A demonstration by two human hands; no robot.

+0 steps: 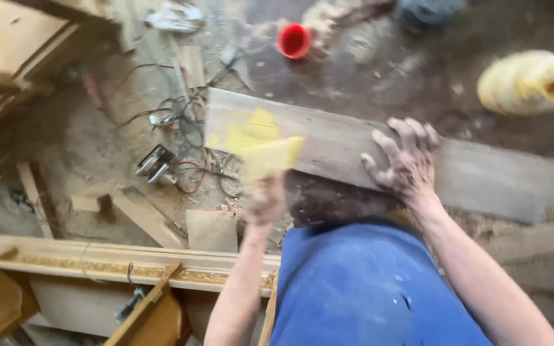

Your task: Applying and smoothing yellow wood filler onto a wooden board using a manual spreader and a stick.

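Long grey weathered wooden plank lies across the person's blue-trousered lap; right hand, fingers spread, pins it steady while left hand grips a blurry yellow sanding sheet against it.

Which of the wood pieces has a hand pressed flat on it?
The long grey plank across the lap: the right hand lies spread on it. The left hand holds a yellow sheet; the small offcuts lie untouched.
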